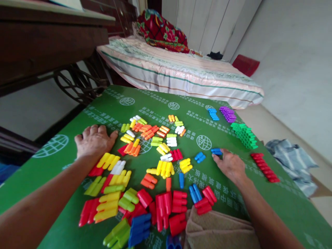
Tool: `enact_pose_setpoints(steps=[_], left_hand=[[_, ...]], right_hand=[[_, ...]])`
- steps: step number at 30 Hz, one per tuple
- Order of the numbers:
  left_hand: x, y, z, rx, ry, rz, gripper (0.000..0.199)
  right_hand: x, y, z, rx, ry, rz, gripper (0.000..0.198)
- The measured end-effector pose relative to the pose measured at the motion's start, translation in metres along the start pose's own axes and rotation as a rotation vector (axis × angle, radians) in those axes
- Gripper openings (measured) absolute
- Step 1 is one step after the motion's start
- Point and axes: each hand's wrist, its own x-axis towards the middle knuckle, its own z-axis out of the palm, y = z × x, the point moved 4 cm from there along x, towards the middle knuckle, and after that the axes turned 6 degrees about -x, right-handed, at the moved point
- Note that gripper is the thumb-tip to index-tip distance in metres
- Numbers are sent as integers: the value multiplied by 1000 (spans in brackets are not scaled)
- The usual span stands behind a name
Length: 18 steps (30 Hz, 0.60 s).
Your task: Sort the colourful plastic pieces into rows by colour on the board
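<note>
Green table (285,204): bears all. Loose heap of mixed colour pegs (145,173): centre. Sorted rows, far right: green row (245,135), red row (265,167), purple row (227,114), blue row (213,114). Left hand (94,140): flat, empty, steadying. Right hand (229,164): fingertips pinching blue piece (216,151). Best practice, judged: lift clear, align with like colour.

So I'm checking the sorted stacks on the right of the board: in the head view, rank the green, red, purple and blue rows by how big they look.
1. Green row, largest.
2. Red row.
3. Purple row.
4. Blue row, smallest.
Green and red look close, and purple and blue lie farther from the camera, so those rankings are unsure.
</note>
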Motion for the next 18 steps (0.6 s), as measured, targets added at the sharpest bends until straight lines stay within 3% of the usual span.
enact_pose_setpoints(steps=[12, 18], left_hand=[[1, -3, -9, 67, -64, -6, 70], [6, -12, 0, 66, -37, 2, 68]], right_hand=[[14, 0, 0, 148, -19, -7, 48], [22, -2, 2, 180, -36, -12, 49]])
